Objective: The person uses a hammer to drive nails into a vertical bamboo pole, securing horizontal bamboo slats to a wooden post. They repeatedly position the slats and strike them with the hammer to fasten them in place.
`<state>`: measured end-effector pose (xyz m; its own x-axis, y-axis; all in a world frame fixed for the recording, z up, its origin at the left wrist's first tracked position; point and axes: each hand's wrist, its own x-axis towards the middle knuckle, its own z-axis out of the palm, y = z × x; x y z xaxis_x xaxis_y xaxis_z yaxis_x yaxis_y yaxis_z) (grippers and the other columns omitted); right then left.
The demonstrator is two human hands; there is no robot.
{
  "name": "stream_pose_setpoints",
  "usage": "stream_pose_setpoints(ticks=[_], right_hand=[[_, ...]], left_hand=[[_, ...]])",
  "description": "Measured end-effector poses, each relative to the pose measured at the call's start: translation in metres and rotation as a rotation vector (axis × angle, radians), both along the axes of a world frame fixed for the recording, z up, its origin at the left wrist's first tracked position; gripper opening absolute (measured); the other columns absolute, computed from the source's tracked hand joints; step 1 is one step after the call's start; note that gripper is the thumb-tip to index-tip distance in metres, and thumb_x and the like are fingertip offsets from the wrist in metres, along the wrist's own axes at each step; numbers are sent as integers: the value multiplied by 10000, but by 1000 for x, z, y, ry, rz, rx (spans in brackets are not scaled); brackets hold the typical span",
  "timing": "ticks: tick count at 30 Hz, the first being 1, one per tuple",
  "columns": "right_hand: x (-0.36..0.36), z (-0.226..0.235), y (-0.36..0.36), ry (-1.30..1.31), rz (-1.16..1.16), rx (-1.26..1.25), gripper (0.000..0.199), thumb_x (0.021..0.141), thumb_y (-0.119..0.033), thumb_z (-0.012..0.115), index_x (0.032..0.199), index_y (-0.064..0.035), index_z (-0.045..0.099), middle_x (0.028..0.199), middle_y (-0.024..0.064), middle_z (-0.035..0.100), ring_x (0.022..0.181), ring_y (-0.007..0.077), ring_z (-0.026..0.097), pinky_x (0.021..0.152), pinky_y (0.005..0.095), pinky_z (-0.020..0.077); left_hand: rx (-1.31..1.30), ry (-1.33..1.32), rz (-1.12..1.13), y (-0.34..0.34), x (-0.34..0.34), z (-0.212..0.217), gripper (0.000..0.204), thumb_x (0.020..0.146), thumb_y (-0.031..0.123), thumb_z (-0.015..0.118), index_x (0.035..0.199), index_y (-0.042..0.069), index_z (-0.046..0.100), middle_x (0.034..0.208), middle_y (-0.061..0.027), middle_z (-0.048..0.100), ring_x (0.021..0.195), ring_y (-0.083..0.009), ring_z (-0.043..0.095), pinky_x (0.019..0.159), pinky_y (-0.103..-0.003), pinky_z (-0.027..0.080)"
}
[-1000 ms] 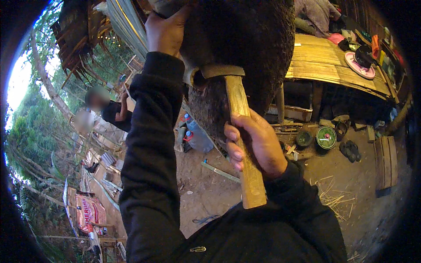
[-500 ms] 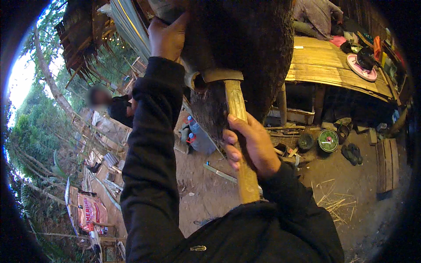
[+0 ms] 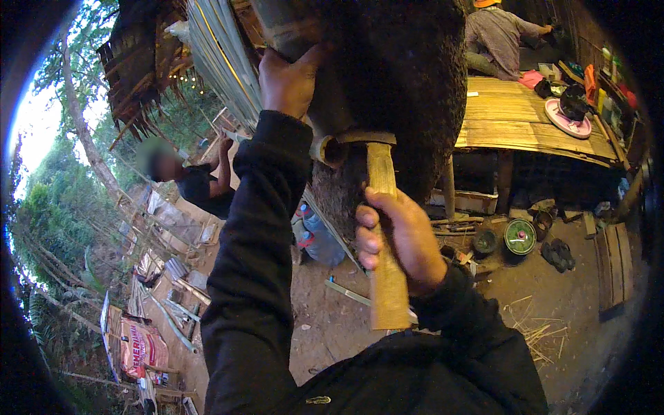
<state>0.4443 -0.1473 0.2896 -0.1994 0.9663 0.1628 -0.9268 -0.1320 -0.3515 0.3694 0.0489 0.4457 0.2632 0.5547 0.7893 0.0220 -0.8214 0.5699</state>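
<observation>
My right hand (image 3: 401, 238) wraps round the pale wooden handle (image 3: 391, 297) of a hammer, which hangs nearly upright in front of my chest. The hammer head (image 3: 363, 137) lies across the top of the handle, close to the hollow end of a bamboo tube (image 3: 332, 152); whether they touch I cannot tell. Higher up, my left hand (image 3: 290, 81) is closed round the dark tube, its thumb showing and its other fingers mostly hidden. A thick dark tree trunk (image 3: 408, 76) rises right behind the tube and hammer.
At the left, a person (image 3: 200, 183) in dark clothing stands with an arm raised. Another person (image 3: 494, 34) sits on a bamboo platform (image 3: 519, 104) at the right. Below are large plastic bottles (image 3: 319, 242), a lidded pot (image 3: 519, 236), sandals (image 3: 557, 256) and scattered straw (image 3: 539, 335).
The hammer handle has swung closer to upright, with its head still beside the tube end. Both my hands sit slightly lower and farther right in view. The person at the left has raised an arm.
</observation>
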Motion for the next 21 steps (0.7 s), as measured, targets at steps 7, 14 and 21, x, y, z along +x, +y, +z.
stream_pose_setpoints(ticks=[7, 14, 21], right_hand=[[-42, -22, 10, -16, -164, -16, 219, 1023, -262, 559, 1175, -167, 433, 740, 29, 461, 466, 161, 482, 385, 342, 438], [-52, -36, 18, 32, -152, 53, 223, 1021, -282, 569, 1065, -147, 398, 735, 38, 467, 459, 163, 489, 376, 352, 456], [-64, -54, 34, 11, -174, 72, 232, 1016, -330, 573, 1099, -174, 423, 714, 9, 443, 447, 143, 457, 381, 331, 433]], left_hand=[[82, 39, -17, 13, -1, -1, 380, 840, 85, 784, 1173, -31, 641, 1105, -122, 714, 951, -250, 694, 866, -383, 549], [80, 17, 55, 19, -3, -2, 375, 771, 134, 832, 1074, -23, 676, 1024, -111, 728, 886, -203, 688, 812, -349, 547], [54, 64, 54, 4, 3, -2, 360, 845, 100, 788, 1160, -14, 656, 1094, -101, 723, 935, -229, 696, 849, -365, 551]])
